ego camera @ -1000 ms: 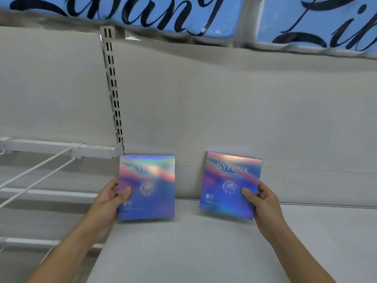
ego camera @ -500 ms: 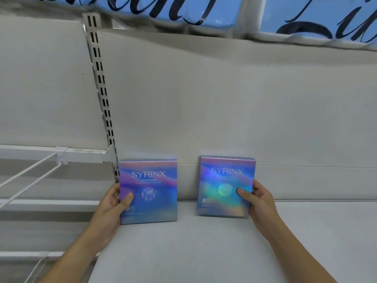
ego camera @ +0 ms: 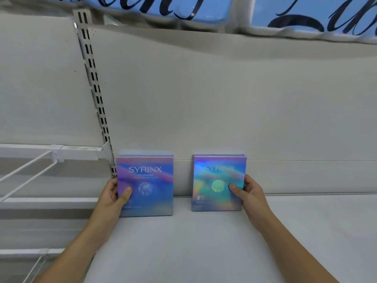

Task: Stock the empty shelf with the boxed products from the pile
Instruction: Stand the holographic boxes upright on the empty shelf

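Bare left hand [ego camera: 110, 198], right hand [ego camera: 253, 196] (forearms [ego camera: 81, 245] likewise)

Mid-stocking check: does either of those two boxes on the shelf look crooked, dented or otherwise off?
Nothing stands out. The left box and right box stand upright on the shelf, fronts facing out, a gap between them, no visible dents. The left hand and right hand each grip an outer edge.
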Demonstrator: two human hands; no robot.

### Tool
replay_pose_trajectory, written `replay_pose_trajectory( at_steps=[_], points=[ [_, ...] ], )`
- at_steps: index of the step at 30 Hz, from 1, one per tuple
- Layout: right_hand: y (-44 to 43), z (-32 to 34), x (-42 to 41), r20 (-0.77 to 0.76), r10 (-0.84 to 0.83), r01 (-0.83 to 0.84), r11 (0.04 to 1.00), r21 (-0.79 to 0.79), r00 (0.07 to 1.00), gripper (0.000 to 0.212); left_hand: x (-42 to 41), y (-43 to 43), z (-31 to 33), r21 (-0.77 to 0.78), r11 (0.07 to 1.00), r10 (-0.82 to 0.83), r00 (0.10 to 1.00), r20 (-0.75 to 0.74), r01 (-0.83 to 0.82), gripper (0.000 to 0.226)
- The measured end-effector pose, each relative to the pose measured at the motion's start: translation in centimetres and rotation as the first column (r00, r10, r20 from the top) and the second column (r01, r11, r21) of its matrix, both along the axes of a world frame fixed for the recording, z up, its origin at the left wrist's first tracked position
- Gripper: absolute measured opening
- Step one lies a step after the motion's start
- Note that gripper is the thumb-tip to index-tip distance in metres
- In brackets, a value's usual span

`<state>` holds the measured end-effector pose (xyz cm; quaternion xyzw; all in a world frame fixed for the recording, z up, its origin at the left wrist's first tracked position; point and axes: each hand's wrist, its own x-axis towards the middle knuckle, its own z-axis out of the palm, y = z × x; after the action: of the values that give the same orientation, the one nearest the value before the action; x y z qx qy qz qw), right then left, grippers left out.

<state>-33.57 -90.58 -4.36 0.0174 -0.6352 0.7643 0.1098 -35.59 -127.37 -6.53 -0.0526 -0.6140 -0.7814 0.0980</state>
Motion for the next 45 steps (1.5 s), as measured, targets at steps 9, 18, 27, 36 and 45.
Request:
replay_pose_trajectory(
  at_steps=[9, 18, 27, 36, 45],
  points=[
    [0.7, 0.0, 0.2, -0.028, -0.009, 0.010, 1.000, 0.002, 1.000, 0.099, -0.7, 1.5, -0.2, -0.107, 0.994, -0.028, 1.000, 0.009, 0.029, 0.027],
    [1.8, -0.1, 0.2, -0.017, -0.071, 0.071, 0.997, 0.023, 0.997, 0.096, -0.8, 1.9, -0.1, -0.169, 0.986, 0.002, 0.998, 0.060, 0.008, 0.025],
    [2.3, 0.2, 0.4, -0.004, -0.164, 0.161, 0.960, 0.229, 0.986, 0.032, -0.2, 2.0, 0.8, -0.307, 0.952, 0.037, 0.998, 0.041, -0.022, 0.036],
    [2.5, 0.9, 1.6, 0.030, -0.227, 0.212, 0.942, 0.259, 0.973, 0.035, 1.3, 2.4, 1.9, -0.397, 0.908, 0.153, 0.988, 0.021, -0.132, 0.044],
    [2.9, 4.5, 7.6, -0.046, -0.239, 0.243, 0.946, 0.215, 0.970, 0.052, 7.4, 1.7, 5.2, -0.442, 0.882, 0.185, 0.983, -0.002, -0.167, 0.053]
  ],
)
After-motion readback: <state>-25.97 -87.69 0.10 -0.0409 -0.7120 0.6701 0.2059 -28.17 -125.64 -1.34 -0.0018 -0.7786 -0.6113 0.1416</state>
